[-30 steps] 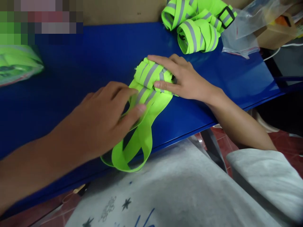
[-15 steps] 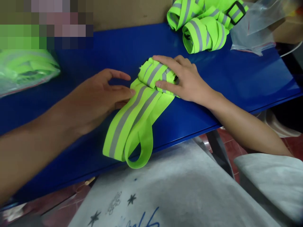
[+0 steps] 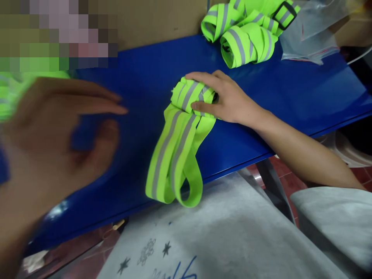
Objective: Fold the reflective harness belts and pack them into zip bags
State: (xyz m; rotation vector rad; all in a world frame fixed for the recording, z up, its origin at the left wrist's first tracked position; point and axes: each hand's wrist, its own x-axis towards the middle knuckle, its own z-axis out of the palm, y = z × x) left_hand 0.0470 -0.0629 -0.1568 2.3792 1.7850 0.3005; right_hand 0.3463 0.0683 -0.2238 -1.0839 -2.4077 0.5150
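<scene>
A yellow-green strap bundle with grey reflective stripes lies on the blue table. My right hand is wrapped over its rolled part from the right, thumb in front and fingers on top. Loose loops of the strap hang down toward the table's front edge. To the left, my left hand is raised over the table, blurred, with nothing in it; its thumb and fingers are apart. It is clear of the strap and partly covers another bright green bundle at the left.
More rolled green straps with a black buckle lie at the back right. Clear plastic bags are beside them. A cardboard surface stands behind the table. Part of the upper left is pixelated.
My left hand has moved left, away from the strap loops, and now hides part of the left bundle. The loops have swung a little to the right. My right hand keeps its grip.
</scene>
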